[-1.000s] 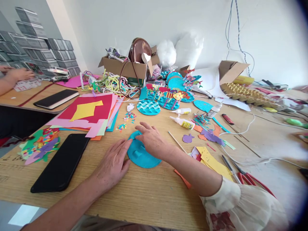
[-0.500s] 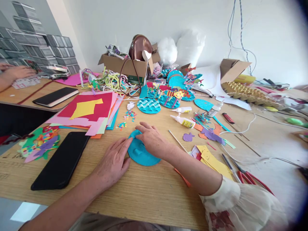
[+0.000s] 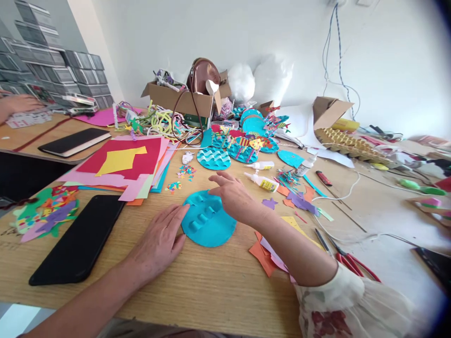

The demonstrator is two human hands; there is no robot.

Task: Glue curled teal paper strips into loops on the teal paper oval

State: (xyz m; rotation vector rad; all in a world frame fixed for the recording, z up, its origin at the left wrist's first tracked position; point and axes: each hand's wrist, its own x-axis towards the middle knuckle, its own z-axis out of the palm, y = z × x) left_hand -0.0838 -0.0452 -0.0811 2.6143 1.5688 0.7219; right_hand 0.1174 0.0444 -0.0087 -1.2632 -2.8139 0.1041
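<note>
Black phone lies on the worktop, lower left of the frame. The left hand, fingers extended, touches the left edge of the blue disc at centre. The right hand, fingers open, covers its upper-right edge, seemingly touching it. A glue bottle lies right of centre.

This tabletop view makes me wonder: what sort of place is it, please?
Probably a craft workroom: stacked colored paper, glue bottles and red-handled scissors lie on the table.
</note>
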